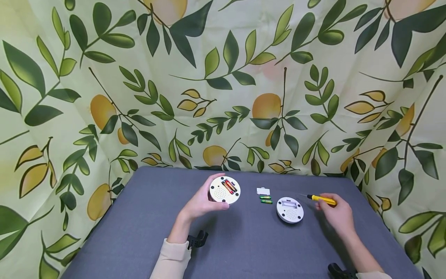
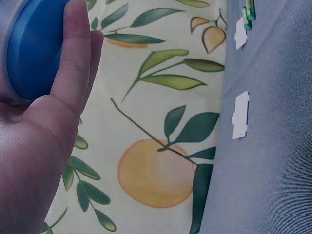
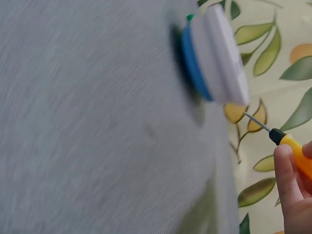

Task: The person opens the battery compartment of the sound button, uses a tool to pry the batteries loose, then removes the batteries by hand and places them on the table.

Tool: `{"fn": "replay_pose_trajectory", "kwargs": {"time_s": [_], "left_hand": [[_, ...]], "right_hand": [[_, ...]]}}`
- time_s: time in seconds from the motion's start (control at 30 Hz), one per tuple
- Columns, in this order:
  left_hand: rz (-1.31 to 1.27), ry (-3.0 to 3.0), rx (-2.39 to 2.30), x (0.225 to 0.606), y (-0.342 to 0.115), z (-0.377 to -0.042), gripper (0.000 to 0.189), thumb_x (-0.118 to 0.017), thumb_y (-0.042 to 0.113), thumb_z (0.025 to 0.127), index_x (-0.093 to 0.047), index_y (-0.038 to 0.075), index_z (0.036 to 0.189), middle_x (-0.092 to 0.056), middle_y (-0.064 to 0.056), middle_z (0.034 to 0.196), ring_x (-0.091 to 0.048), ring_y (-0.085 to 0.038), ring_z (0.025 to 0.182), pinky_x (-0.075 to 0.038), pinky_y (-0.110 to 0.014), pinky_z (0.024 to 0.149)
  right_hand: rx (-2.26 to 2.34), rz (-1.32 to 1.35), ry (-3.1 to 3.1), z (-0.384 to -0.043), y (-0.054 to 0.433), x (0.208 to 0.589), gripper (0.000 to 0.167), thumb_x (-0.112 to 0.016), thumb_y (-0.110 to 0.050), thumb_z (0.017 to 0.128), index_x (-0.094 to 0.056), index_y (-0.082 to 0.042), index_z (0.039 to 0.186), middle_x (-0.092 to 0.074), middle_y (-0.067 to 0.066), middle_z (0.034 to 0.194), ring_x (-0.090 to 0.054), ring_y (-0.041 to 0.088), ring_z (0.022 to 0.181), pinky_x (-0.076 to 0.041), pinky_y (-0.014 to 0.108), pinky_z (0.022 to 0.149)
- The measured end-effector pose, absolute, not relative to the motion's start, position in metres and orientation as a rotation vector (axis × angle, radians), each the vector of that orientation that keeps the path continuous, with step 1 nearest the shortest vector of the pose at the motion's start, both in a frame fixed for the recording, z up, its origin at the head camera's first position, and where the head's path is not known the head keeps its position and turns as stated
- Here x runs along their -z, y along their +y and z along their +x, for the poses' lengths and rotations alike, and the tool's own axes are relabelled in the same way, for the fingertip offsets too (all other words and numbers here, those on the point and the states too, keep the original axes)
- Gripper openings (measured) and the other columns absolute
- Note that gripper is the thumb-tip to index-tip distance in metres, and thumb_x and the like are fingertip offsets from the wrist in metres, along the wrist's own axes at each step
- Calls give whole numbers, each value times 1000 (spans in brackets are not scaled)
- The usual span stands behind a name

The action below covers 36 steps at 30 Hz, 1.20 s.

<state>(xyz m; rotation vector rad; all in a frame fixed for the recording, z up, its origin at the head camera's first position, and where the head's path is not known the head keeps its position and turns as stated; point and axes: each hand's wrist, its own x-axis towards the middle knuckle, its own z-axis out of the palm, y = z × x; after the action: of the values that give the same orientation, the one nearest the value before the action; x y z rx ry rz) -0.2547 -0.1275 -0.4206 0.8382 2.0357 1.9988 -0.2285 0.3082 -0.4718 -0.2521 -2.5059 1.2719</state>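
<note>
In the head view my left hand grips a round white device with its speaker-holed underside facing the camera. Two red-and-black batteries sit in its uncovered compartment. The left wrist view shows the device's blue side against my palm. My right hand holds a screwdriver by its yellow handle, the tip pointing left. Just left of that tip, a second round white device lies underside up on the table, its battery compartment uncovered. The right wrist view shows its blue lower part.
Two green batteries lie between the devices, just below a white battery cover. Another white cover appears on the table in the left wrist view. A patterned fabric wall surrounds the grey table.
</note>
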Motion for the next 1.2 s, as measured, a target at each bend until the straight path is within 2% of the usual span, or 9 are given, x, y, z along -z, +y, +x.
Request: {"fn": "replay_pose_trajectory", "kwargs": {"time_s": [0.13, 0.2, 0.4, 0.53, 0.67, 0.83, 1.03, 1.2], "left_hand": [[845, 2030, -1992, 421, -127, -255, 92, -84, 3, 76, -33, 12, 153, -47, -19, 139, -55, -27, 116, -51, -31, 95], [854, 2020, -1994, 421, -127, -255, 93, -84, 3, 76, -33, 11, 153, -47, -19, 139, -55, -27, 116, -51, -31, 94], [863, 2000, -1999, 422, -127, -255, 99, -88, 3, 71, -33, 11, 153, -49, -18, 139, -55, -26, 118, -50, -30, 96], [856, 2001, -1999, 421, -126, -255, 100, -90, 4, 70, -34, 11, 152, -50, -17, 139, -54, -26, 119, -48, -30, 98], [859, 2011, -1995, 421, -125, -255, 101, -90, 2, 69, -34, 10, 152, -51, -17, 138, -54, -26, 120, -47, -30, 99], [857, 2022, -1984, 423, -125, -255, 100, -89, 1, 69, -34, 12, 151, -51, -16, 137, -54, -26, 119, -48, -31, 99], [856, 2040, -1974, 424, -123, -256, 99, -88, 3, 71, -31, 5, 152, -52, -16, 136, -55, -26, 118, -48, -30, 97], [854, 2052, -1964, 425, -122, -256, 99, -88, 5, 73, -28, 1, 152, -51, -16, 137, -55, -25, 119, -48, -29, 97]], "right_hand": [[-1503, -321, -2439, -228, 302, 462, 42, -58, -20, 104, -54, 9, 134, -65, 24, 116, -72, 10, 80, -57, 19, 71], [-1595, -355, -2402, -229, 297, 456, 44, -59, -21, 104, -53, 7, 136, -61, 23, 120, -73, 10, 83, -57, 21, 76], [-1943, -328, -2180, -230, 289, 446, 44, -63, -16, 102, -48, 10, 134, -61, 1, 105, -71, 8, 81, -58, 26, 80], [-2116, -284, -2055, -230, 283, 440, 43, -67, -14, 99, -48, 9, 130, -64, -4, 98, -70, 9, 79, -58, 24, 77], [-2195, -226, -2022, -229, 275, 434, 37, -71, -12, 96, -52, 5, 124, -67, -4, 94, -70, 10, 78, -58, 23, 77], [-2249, -143, -2017, -229, 262, 429, 28, -73, -9, 94, -58, -2, 117, -67, -3, 97, -69, 12, 79, -58, 23, 78], [-2234, -100, -2057, -230, 244, 423, 30, -75, -12, 93, -59, -3, 117, -65, 0, 101, -68, 14, 81, -58, 27, 82], [-2194, -43, -2076, -228, 228, 418, 29, -77, -14, 92, -62, -3, 115, -60, 3, 106, -68, 16, 80, -58, 26, 79]]}}
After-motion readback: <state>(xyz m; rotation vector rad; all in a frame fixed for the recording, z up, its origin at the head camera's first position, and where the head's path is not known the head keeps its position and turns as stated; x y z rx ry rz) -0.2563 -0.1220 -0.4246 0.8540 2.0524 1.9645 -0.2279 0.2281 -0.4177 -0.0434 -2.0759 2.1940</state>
